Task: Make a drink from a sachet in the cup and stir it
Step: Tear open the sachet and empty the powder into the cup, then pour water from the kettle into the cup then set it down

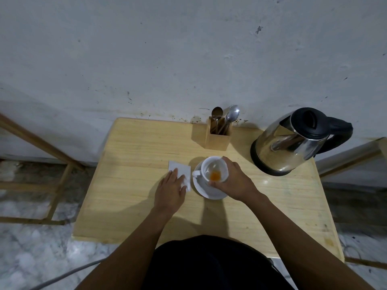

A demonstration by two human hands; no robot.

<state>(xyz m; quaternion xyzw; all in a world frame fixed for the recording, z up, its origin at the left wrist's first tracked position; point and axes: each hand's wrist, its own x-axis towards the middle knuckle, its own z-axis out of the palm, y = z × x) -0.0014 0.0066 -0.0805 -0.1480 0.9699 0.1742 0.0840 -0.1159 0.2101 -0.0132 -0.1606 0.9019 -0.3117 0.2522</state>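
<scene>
Half the sachet (pixel 181 171) hides under the left hand (pixel 170 190).

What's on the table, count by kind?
Cup: 1
Saucer: 1
Sachet: 1
Spoons: 2 bowls show; more may be hidden in the holder
Holder: 1
Kettle: 1
Total: 7
The left hand rests on the sachet and the right hand grips the cup.
</scene>
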